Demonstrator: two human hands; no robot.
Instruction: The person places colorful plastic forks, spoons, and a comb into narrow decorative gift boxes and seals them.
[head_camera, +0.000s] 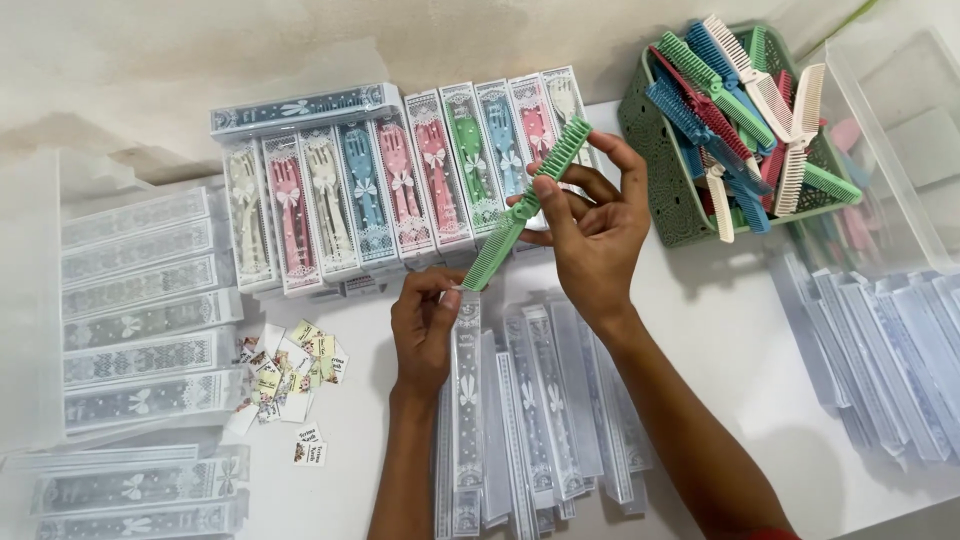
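My right hand holds a green folding comb by its middle, tilted with the toothed end up and to the right. The comb's lower tip sits at the top of a clear plastic sleeve with a white lace and bow print. My left hand grips the top of that sleeve, which lies on a pile of empty sleeves on the white table.
A row of packed combs in sleeves lies behind the hands. A green basket of loose coloured combs stands at the back right. Stacks of sleeves lie left, more sleeves right. Small paper labels are scattered near the left.
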